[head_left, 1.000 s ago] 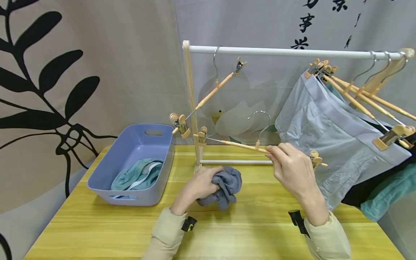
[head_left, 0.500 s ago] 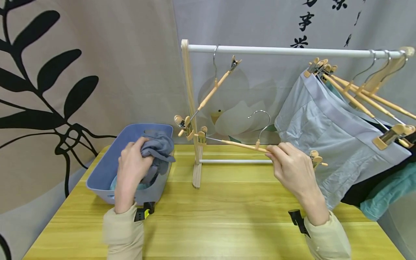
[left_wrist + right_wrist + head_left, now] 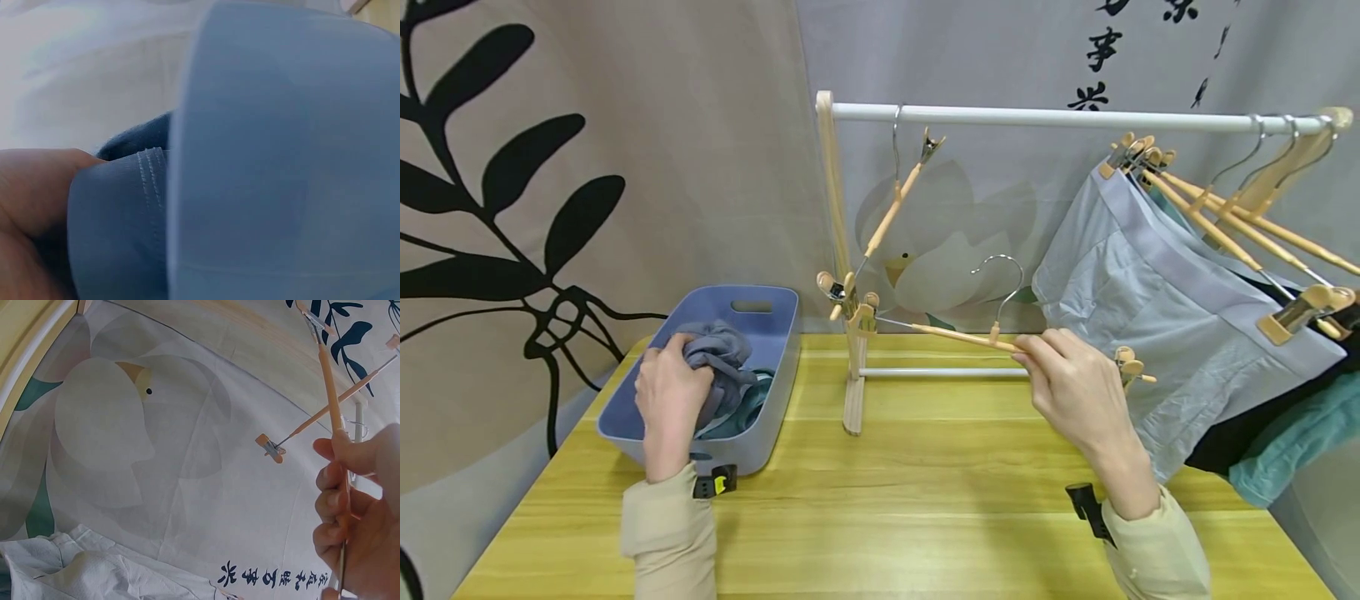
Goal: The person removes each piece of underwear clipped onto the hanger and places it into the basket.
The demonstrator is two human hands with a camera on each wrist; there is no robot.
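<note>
My left hand (image 3: 672,396) is inside the blue plastic basket (image 3: 788,367), gripping a crumpled grey-blue garment (image 3: 722,358). Its fingertips are hidden by cloth. A teal garment (image 3: 748,408) lies beneath it in the basket. In the left wrist view, a stitched edge of the grey-blue garment (image 3: 119,212) shows beside the hand, and the basket wall (image 3: 287,156) fills the right side. My right hand (image 3: 1075,392) holds a wooden clip hanger (image 3: 958,336) by its bar, hook upward. In the right wrist view, fingers curl round the hanger (image 3: 332,394).
A rack with a white rail (image 3: 1037,116) stands across the back of the wooden table (image 3: 925,500). One bare clip hanger (image 3: 895,208) hangs at its left end. Toward the right, pale grey shorts (image 3: 1165,292) hang with black and teal garments behind them.
My left hand has carried the grey-blue garment leftward from the table into the basket. My right hand and its hanger have stayed still, while the hanger on the rail's left has swung round.
</note>
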